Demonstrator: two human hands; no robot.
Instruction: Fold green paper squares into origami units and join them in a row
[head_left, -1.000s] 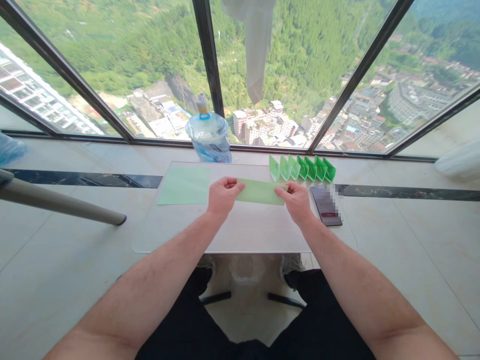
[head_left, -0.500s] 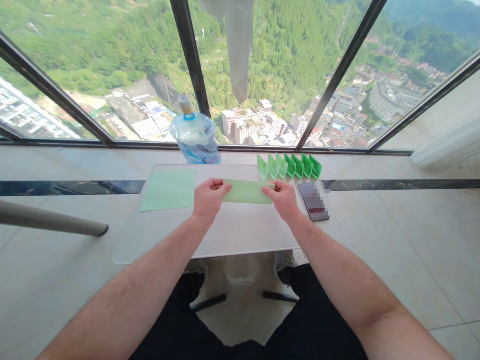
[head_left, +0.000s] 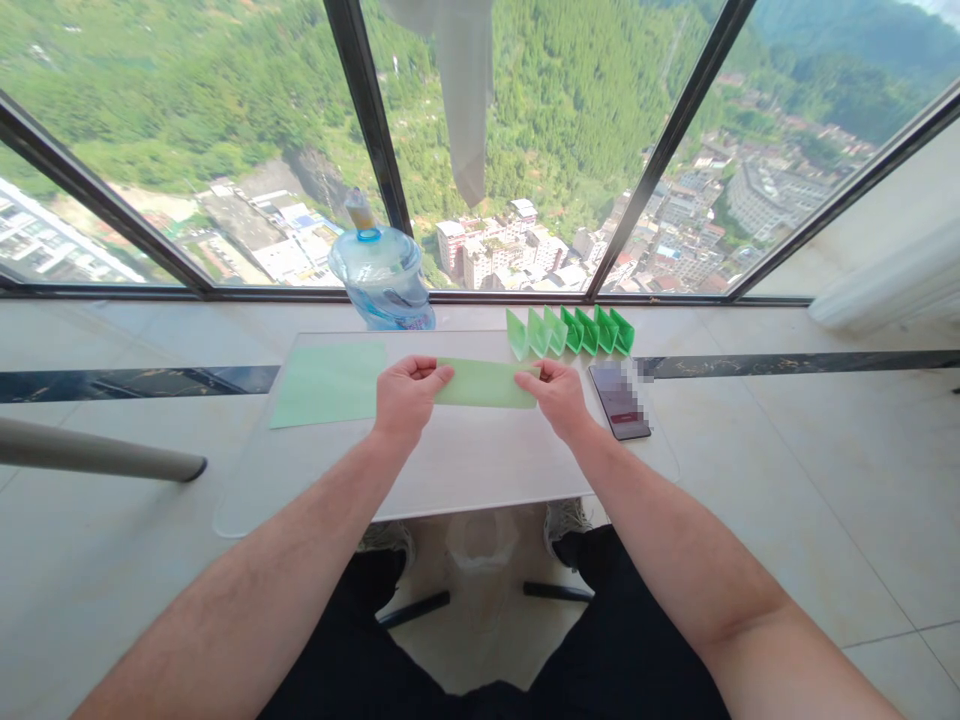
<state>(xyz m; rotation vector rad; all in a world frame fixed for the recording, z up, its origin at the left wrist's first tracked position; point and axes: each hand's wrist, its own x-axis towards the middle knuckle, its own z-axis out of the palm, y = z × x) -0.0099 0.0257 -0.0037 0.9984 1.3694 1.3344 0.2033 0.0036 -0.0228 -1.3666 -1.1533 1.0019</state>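
Note:
A light green strip of paper (head_left: 484, 384) is stretched between my two hands above the white table (head_left: 465, 465). My left hand (head_left: 409, 395) pinches its left end between thumb and fingers. At the other end, my right hand (head_left: 559, 393) grips the strip the same way, thumb on the near face. Left of my left hand lies a flat pale green sheet of paper (head_left: 326, 385). Beyond my right hand stands a row of folded green paper pieces (head_left: 574, 332), running from pale to dark green.
A phone (head_left: 620, 402) lies on the table's right side. Behind the table stands a big clear water bottle (head_left: 382, 275) by the window. A grey pole (head_left: 105, 450) reaches in from the left, and the table's legs (head_left: 415, 608) show beneath.
The whole view has shifted slightly, so things appear a little further left. Both hands keep their hold on the green paper strip, with hardly any movement.

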